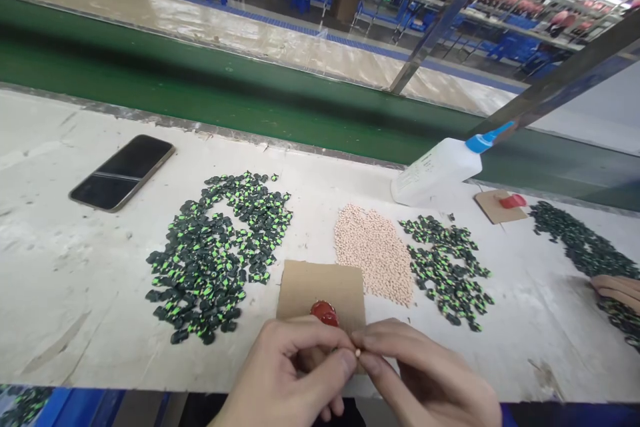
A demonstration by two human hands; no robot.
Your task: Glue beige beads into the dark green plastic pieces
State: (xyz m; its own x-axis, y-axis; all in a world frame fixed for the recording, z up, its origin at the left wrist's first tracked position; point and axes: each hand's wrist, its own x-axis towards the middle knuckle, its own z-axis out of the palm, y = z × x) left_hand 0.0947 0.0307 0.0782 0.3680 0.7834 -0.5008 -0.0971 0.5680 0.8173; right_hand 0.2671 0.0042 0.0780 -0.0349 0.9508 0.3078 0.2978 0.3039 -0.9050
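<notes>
My left hand (293,373) and my right hand (425,377) meet at the table's near edge, fingertips pinched together. My right thumb and forefinger pinch a small beige bead (357,351). My left fingers are curled closed; what they hold is hidden. Just beyond them lies a brown cardboard piece (320,287) with a red blob (325,312) on it. A large pile of black-and-green small parts (215,253) lies to the left. A heap of beige beads (375,250) and a smaller pile of black-and-green parts (450,267) lie to the right.
A phone (123,171) lies face up at the left. A white glue bottle with a blue nozzle (440,167) lies on its side at the back. A second cardboard with a red cap (500,203), more dark parts (580,243) and another person's hand (617,290) are at the right. A green conveyor (200,87) runs behind.
</notes>
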